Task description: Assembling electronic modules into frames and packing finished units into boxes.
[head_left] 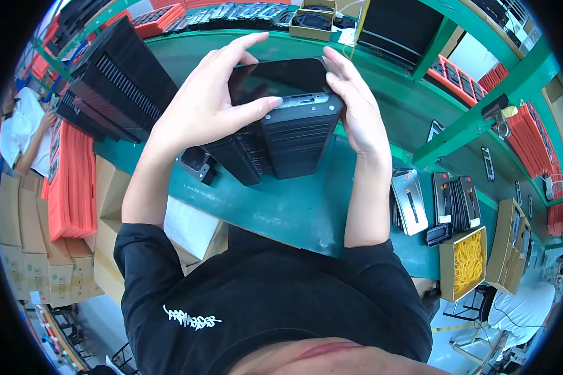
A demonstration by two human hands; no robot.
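1. The left hand (209, 103) and right hand (355, 103), apart with fingers extended, touched opposite sides of a black panel (281, 76).
2. The panel topped a black stack (301, 144) on the green desk (263, 209).

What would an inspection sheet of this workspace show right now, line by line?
Surface: glossy green tabletop, partly covered by stacks.
Job's things: shiny black rectangular panel between the hands, above a tall stack of thin black slabs.
Clutter: flat silver-and-black panels and an open brown cardboard box of thin yellow loops at right; tall black stacks at left.
Hands: bare left hand, fingers spread, at the panel's left end; bare right hand at its right end; grip firmness unclear.
Cables: black cable-like bundles at the far side; type unclear.
Surroundings: stacked flat red-orange pieces and a white-shirted co-worker at left.
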